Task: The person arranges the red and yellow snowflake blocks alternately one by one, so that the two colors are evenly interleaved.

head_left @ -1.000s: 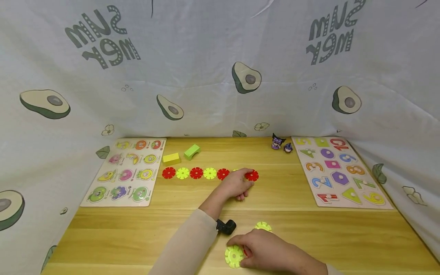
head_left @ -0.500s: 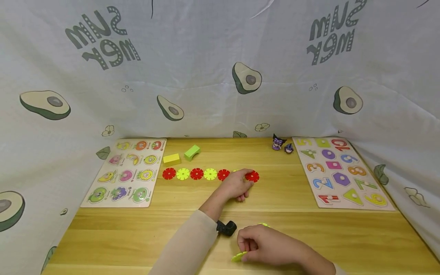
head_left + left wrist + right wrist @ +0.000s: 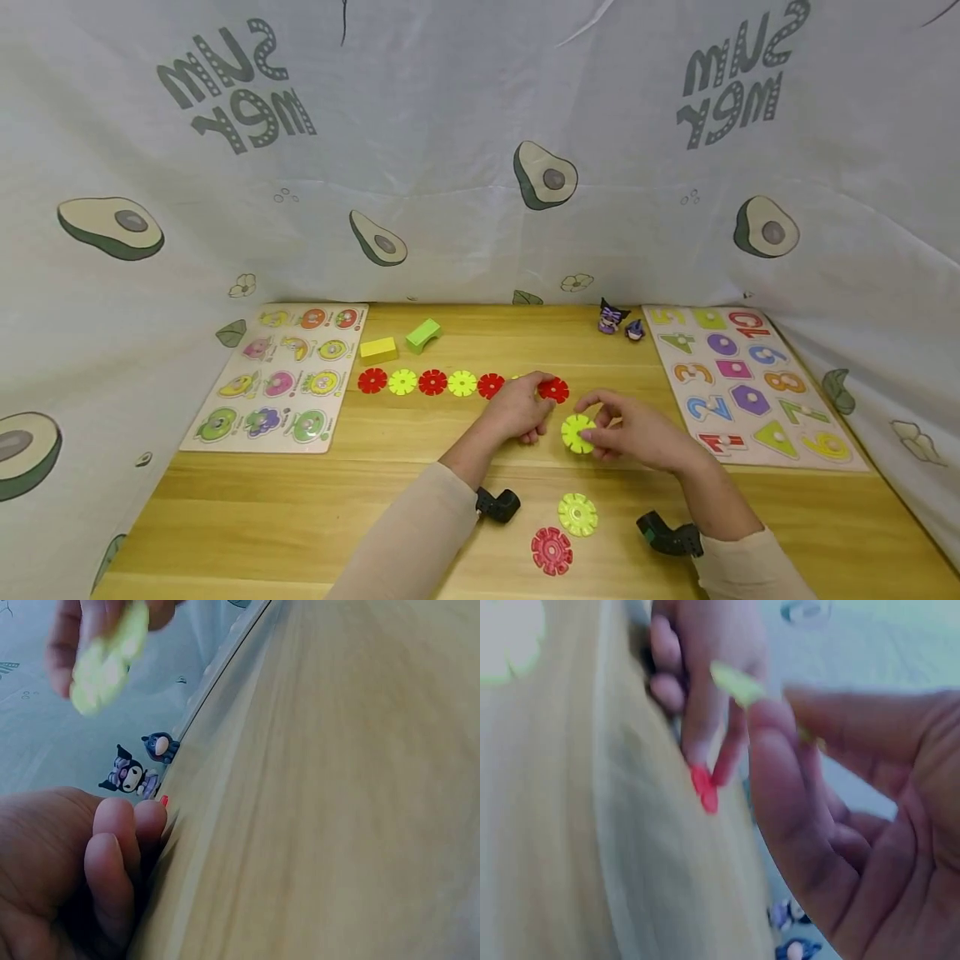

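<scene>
My right hand [image 3: 637,429] pinches a yellow plastic snowflake disc [image 3: 575,434] between thumb and fingers, tilted above the table. In the right wrist view that yellow disc [image 3: 737,684] is nearly edge-on and blurred. A row of red and yellow snowflake discs [image 3: 432,382] lies across the table. At its right end my left hand [image 3: 517,408] holds a red snowflake disc [image 3: 554,389] by its edges, with index finger and thumb. The left hand partly covers the yellow disc beside it. Nearer me lie another yellow disc [image 3: 578,514] and a red disc [image 3: 552,551].
A fruit puzzle board [image 3: 273,375] lies at the left, a number and shape puzzle board [image 3: 750,383] at the right. Behind the row are a yellow block [image 3: 378,351], a green arch block [image 3: 423,334] and two small figurines [image 3: 611,317]. A printed curtain [image 3: 450,167] hangs behind.
My right hand has lifted the yellow disc from the front of the table and carried it forward, near the row's right end. The left hand stays at the red disc.
</scene>
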`<state>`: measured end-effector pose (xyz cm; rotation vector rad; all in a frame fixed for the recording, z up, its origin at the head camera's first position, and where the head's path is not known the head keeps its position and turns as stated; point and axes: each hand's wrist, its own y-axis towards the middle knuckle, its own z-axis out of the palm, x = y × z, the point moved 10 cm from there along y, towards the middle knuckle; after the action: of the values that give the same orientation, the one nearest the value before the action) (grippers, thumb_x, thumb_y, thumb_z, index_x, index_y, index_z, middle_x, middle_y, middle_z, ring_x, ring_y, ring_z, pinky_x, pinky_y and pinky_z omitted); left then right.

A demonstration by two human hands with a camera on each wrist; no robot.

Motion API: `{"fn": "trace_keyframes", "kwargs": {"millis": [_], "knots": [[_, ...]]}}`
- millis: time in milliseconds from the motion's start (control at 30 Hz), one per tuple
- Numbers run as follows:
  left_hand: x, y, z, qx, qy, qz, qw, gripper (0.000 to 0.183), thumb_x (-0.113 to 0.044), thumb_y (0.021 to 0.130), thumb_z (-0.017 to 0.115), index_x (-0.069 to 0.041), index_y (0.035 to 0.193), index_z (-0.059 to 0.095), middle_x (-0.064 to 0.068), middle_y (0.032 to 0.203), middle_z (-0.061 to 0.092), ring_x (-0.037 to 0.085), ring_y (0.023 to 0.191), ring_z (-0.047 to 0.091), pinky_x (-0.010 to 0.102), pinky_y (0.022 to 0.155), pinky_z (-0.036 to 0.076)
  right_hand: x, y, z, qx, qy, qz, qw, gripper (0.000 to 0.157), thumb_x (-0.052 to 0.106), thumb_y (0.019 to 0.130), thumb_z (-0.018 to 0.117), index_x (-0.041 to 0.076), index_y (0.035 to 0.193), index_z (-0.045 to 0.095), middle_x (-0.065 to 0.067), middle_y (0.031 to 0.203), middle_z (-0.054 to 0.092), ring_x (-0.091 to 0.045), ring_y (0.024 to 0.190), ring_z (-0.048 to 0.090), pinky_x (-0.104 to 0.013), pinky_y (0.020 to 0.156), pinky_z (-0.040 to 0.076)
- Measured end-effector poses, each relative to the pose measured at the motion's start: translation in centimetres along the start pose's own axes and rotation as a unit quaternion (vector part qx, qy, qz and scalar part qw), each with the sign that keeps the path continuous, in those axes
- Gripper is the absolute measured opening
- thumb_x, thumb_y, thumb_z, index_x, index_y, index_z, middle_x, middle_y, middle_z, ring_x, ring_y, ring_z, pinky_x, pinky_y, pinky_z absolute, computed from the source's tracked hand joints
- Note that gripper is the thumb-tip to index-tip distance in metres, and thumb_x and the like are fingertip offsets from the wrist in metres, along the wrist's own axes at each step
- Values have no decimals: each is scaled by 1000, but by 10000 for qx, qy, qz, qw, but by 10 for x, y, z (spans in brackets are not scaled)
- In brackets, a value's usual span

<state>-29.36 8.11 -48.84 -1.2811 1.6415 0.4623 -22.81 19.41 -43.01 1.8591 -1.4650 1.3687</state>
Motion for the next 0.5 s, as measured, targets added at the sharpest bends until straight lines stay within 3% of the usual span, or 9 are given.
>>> {"fn": "trace_keyframes", "kwargs": {"millis": [100, 233, 500], "knots": [[0, -1, 1, -4, -42, -65, 10000, 41, -22, 92, 59, -27, 131, 48, 10, 52, 59, 19, 35, 53, 33, 38, 50, -15, 15, -24, -656, 91, 326, 9973, 34, 14, 88, 63, 7, 119, 50, -16, 82, 52, -29, 70, 64, -37, 62, 56], [0, -1, 0, -29, -39, -105, 9999, 41, -22, 91, 60, -28, 130, 49, 10, 52, 58, 19, 35, 52, 33, 37, 49, -31, 32, -41, -1174, -109, 721, 9904, 34, 9, 90, 60, 4, 121, 47, -16, 81, 57, -24, 68, 65, -34, 61, 55], [0, -1, 0, -39, -66, -76, 9999, 41, -22, 92, 60, -28, 130, 49, 10, 52, 58, 19, 34, 51, 33, 37, 49, -52, 53, -49, -1333, -568, 1343, 9803, 34, 14, 88, 63, 3, 118, 49, -9, 72, 61, -17, 57, 60, -29, 54, 53]]}}
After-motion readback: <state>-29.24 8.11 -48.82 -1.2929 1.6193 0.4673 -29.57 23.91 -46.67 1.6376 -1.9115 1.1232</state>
